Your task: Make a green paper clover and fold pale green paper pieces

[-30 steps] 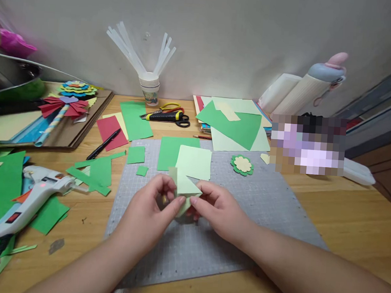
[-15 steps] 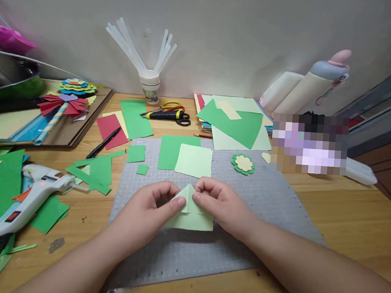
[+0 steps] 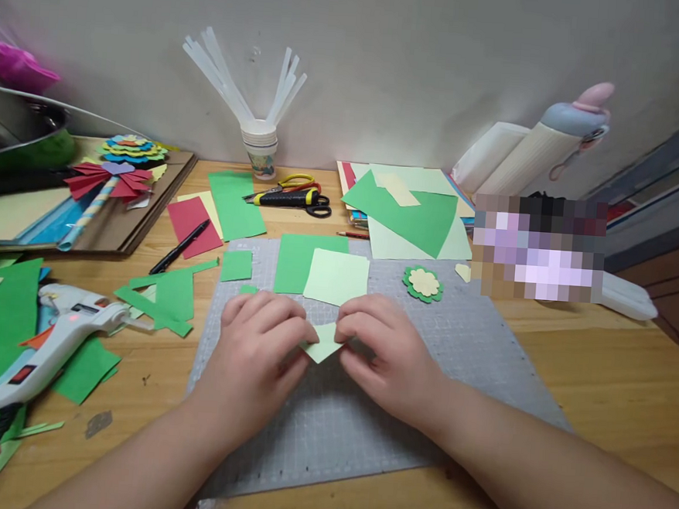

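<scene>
My left hand (image 3: 260,350) and my right hand (image 3: 385,351) lie side by side over the grey cutting mat (image 3: 472,357). Between them both pinch a small folded piece of light green paper (image 3: 322,343), and only a pointed corner of it shows. The fingers of both hands are curled down and cover most of the piece. Just beyond the hands lie a light green paper square (image 3: 338,278) and a darker green sheet (image 3: 296,261).
A white glue gun (image 3: 48,346) lies on green scraps at the left. A black pen (image 3: 180,247), scissors (image 3: 294,198), a cup of glue sticks (image 3: 259,152), a paper flower (image 3: 423,284), stacked sheets (image 3: 417,217) and a bottle (image 3: 556,146) stand farther back.
The folded green paper was held up, then lay flat as a wide shape with a peak. Now both hands have closed over it and only a small corner shows.
</scene>
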Demonstrator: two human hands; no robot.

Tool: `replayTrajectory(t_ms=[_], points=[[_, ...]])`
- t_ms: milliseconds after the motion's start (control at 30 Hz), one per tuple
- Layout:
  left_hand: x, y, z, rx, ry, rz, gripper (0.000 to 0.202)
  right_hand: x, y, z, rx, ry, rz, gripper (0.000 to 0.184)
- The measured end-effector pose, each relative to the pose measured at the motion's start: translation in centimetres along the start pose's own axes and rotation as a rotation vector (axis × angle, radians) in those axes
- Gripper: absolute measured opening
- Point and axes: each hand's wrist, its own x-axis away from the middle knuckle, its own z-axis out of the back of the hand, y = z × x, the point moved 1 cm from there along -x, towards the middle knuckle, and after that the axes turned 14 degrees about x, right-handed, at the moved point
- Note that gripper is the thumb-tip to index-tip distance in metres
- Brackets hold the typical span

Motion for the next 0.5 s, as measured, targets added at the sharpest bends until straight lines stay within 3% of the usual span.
replayTrajectory(t_ms=[167, 300, 500], points=[[0.3, -0.3, -1.3, -0.137, -0.126, 0.044, 0.016, -0.2, 0.1, -0.3, 0.279, -0.175, 0.059, 0.011], [0.3, -0.4, -1.5, -0.079, -0.156, 0.105, 0.018, -0.2, 0.2, -0.7, 0.309, -0.309, 0.032, 0.01], [0.4, 0.1, -1.1, -0.152, -0.26, 0.065, 0.012, 0.0, -0.2, -0.2, 0.329, -0.369, 0.017, 0.005]])
